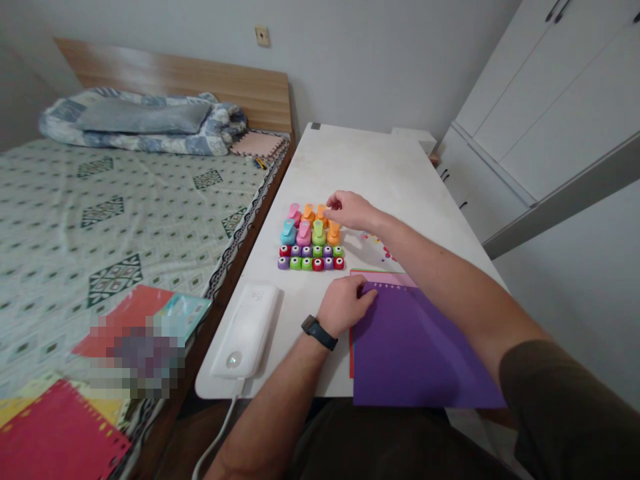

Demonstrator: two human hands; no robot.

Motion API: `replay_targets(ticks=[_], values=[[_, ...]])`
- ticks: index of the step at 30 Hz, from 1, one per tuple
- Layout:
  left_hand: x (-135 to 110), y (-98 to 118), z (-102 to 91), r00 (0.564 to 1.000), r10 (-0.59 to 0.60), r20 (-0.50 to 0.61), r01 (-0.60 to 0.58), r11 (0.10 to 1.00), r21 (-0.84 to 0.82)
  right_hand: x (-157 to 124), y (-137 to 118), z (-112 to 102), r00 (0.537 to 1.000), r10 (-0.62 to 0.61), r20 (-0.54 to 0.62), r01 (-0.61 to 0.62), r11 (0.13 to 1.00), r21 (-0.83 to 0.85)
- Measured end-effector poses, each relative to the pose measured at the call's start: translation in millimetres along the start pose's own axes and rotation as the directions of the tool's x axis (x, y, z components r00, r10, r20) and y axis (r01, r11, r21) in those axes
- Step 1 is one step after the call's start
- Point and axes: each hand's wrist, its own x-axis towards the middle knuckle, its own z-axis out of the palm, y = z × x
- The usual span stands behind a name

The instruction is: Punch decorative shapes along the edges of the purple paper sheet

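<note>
White device lies left of edge-perforated purple sheet. Left grip touches sheet; right grip, near orange punch; both closures unclear.

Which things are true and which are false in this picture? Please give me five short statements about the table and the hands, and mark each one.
1. The left hand is at a corner of the purple sheet. True.
2. The dark wristband is on the right wrist. False: the dark wristband is on the left wrist.
3. The right hand is beside an orange punch in the back row. True.
4. The white device lies to the right of the purple sheet. False: the white device lies to its left.
5. The small punches in the two front rows are all one colour. False: the small punches are red, purple and green.
</note>
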Motion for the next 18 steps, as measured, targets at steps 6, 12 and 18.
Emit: replay_targets(ticks=[6, 12, 18], values=[[1, -1, -0.5, 1.0, -0.026, 0.005, 0.026, 1.0, 0.0, 62, -33, 28, 0.996, 0.082, 0.021, -0.076, 0.976, -0.204], [-1, -3, -1.2, 1.0, -0.014, 0.006, 0.015, 0.998, -0.06, 101, -45, 61, 0.981, 0.167, 0.101, -0.128, 0.941, -0.313], [-1, -1, -2.7, 1.0, -0.02, 0.014, 0.021, 0.996, -0.082, 112, -47, 71, 0.968, 0.227, 0.109, -0.192, 0.946, -0.261]])
